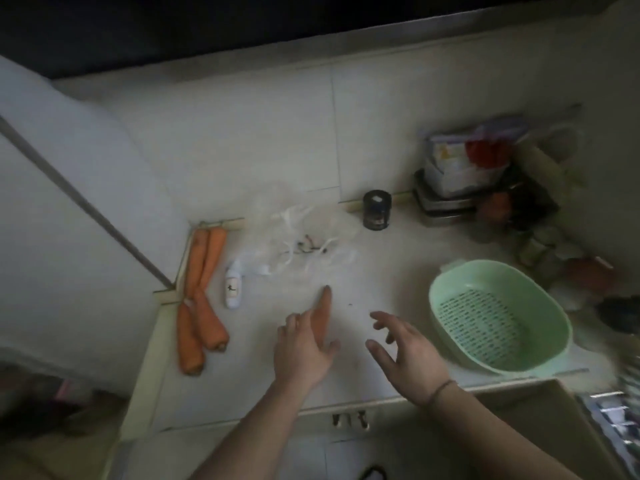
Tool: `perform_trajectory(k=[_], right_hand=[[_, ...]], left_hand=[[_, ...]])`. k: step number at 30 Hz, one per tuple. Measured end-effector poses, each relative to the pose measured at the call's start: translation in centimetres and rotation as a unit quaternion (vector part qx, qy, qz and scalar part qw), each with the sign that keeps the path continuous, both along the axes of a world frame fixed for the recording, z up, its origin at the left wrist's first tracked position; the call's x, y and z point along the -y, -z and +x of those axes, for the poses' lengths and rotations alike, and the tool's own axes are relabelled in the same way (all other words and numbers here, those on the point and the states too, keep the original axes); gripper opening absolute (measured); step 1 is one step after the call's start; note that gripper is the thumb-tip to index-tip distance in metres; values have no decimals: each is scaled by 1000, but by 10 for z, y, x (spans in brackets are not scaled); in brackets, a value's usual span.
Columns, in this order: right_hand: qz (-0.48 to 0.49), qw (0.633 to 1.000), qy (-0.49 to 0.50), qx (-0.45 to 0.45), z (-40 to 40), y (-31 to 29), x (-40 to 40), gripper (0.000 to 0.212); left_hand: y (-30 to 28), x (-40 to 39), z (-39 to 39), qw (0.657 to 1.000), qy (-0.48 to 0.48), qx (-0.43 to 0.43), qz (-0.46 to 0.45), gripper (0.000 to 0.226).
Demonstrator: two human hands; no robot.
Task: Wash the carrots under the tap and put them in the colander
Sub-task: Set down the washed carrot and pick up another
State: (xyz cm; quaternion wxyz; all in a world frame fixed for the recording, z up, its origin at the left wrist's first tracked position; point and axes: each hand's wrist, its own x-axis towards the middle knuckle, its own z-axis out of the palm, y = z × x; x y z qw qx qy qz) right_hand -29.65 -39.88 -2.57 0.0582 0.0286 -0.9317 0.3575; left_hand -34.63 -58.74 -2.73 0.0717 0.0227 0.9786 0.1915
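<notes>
A pale countertop (pixel 363 271) is seen from above in dim light, bounded at the back by a wall of large light tiles (pixel 277 133) and closed on the far left by a white panel crossed by a grey diagonal strip. A dark band runs along the top of the view.

One carrot (pixel 322 313) is held in the left hand (pixel 301 351): the fingers are wrapped around its thick end, and its tip is pointed away from the person, just above or on the counter — which of the two cannot be told. The right hand (pixel 405 351) is held just beside that grip, to its right, with fingers spread and loosely bent, nothing enclosed in them; a thin band is worn at the wrist.

Well to the left of the grip, four more carrots (pixel 201 292) are laid along the counter's left edge, two farther back and two nearer, overlapping end to end. Between them and the held carrot a small white bottle (pixel 233 287) is lying. Beyond the grip, a crumpled clear plastic bag (pixel 304 244) is spread out, and farther back a small dark jar (pixel 376 209) is set against the wall.

To the right of the free hand, the green colander (pixel 498 313) is placed on the counter, its perforated base bare. Behind it a blurred cluster of containers and jars (pixel 485 174) is gathered in the corner. Below the colander, the edge of a sink (pixel 519 393) is visible.
</notes>
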Motion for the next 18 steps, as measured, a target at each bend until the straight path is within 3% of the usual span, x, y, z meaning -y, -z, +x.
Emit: perform_trajectory(k=[12,15,18], right_hand=[[-9,999,-16,43,-23,13,10,38],[-23,999,-12,47,-18,8,4,38],[-47,997,9,57,-9,-1,-9,37]], left_hand=[[38,18,-20,990,-108,56,77,29],[35,18,-19,967,-150,90,184,13],[22,14,-17,911,-183,143,342,5]])
